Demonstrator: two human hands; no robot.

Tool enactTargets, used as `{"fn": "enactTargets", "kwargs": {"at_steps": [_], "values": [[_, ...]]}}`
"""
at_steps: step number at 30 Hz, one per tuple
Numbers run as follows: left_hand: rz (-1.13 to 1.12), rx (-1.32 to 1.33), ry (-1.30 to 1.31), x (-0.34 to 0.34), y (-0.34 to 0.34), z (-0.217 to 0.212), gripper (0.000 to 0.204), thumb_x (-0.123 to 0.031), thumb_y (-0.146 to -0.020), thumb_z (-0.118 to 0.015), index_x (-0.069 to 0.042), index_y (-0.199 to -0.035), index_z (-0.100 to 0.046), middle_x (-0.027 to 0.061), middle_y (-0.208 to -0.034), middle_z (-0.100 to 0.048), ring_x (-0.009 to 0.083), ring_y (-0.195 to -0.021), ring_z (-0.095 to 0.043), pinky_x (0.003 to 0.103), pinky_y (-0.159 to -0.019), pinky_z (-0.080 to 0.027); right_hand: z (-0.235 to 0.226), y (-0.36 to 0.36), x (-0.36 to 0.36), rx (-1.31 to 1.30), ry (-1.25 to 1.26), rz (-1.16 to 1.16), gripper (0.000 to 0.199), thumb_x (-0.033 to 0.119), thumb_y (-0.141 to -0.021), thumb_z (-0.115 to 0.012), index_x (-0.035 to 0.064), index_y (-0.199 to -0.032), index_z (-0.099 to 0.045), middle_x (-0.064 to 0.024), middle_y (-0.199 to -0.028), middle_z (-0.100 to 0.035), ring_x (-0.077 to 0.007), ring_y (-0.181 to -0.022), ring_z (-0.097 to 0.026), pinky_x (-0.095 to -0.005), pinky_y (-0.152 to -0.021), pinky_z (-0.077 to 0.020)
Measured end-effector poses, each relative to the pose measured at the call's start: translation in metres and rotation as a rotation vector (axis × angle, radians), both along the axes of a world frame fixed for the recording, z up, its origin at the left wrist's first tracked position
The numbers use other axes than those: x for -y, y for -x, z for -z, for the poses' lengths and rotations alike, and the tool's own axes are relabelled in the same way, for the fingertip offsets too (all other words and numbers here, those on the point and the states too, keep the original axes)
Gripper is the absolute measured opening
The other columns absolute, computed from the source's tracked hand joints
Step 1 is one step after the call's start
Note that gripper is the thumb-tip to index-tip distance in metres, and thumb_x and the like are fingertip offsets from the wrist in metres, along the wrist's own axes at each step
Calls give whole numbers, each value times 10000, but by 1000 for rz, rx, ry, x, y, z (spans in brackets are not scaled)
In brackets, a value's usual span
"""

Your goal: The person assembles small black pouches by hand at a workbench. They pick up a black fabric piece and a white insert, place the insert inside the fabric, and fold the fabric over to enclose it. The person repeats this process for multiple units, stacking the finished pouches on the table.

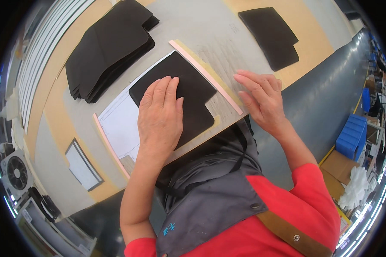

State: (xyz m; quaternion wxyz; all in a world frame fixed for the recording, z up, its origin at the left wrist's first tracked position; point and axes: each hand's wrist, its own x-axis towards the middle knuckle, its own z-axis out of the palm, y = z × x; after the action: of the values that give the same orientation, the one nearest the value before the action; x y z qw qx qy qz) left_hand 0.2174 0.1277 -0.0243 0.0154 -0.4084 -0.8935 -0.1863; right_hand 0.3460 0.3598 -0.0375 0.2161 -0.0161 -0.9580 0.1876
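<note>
A flat black sheet piece [193, 88] with a notched corner lies on the table before me. My left hand [161, 113] rests on it, palm down with the fingers stretched out. Under the piece, a white paper with printed lines [120, 124] shows at the left. Two pink strips flank them, one on the right [206, 75] and one on the left [109, 143]. My right hand [263, 100] is just right of the right strip, fingers loosely extended and thumb apart, holding nothing. Whether it touches the table edge I cannot tell.
A thick stack of black pieces [107, 51] stands at the far left. More black pieces [272, 40] lie at the far right. A dark-edged white card [82, 165] is at the left. Beyond the table are a fan [17, 171] and blue crates [351, 136].
</note>
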Motion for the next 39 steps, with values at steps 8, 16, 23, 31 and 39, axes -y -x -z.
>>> {"fn": "enactTargets", "kwargs": {"at_steps": [8, 16, 23, 31, 39], "values": [[25, -35, 19, 4, 1, 1, 405, -65, -954, -610, -14, -1352, -557, 138, -1349, -559, 324, -1251, -525, 412, -1053, -439, 9, -3, 0, -9, 18, -4, 364, 114, -870, -712, 131, -1233, -687, 22, -1249, -674, -181, -952, -577, -319, -858, -369], [28, -33, 40, 1, 5, 0, 395, -63, -964, -594, -11, -1353, -554, 140, -1351, -556, 326, -1259, -519, 411, -1069, -429, 13, -2, -1, -37, -15, -1, 359, 140, -872, -721, 139, -1229, -689, 43, -1248, -673, -172, -959, -573, -312, -857, -371], [41, -22, 6, 2, 7, 1, 401, -53, -957, -599, -19, -1354, -556, 143, -1351, -555, 330, -1261, -518, 412, -1071, -427, 13, -1, -1, -40, -31, 6, 357, 138, -868, -722, 141, -1224, -692, 48, -1241, -678, -165, -956, -573, -311, -850, -368], [46, -40, 7, 2, 12, 3, 392, -67, -967, -589, -29, -1356, -558, 138, -1350, -558, 327, -1260, -520, 414, -1071, -427, 15, -1, -1, -44, -40, 12, 343, 136, -873, -715, 145, -1215, -697, 46, -1241, -679, -167, -950, -564, -310, -845, -362], [41, -37, 28, 1, 11, 1, 393, -75, -969, -589, -37, -1359, -556, 135, -1351, -559, 326, -1261, -521, 413, -1071, -431, 17, -2, 0, -44, -38, 14, 354, 138, -873, -714, 148, -1226, -694, 44, -1256, -674, -181, -977, -547, -312, -864, -361]]}}
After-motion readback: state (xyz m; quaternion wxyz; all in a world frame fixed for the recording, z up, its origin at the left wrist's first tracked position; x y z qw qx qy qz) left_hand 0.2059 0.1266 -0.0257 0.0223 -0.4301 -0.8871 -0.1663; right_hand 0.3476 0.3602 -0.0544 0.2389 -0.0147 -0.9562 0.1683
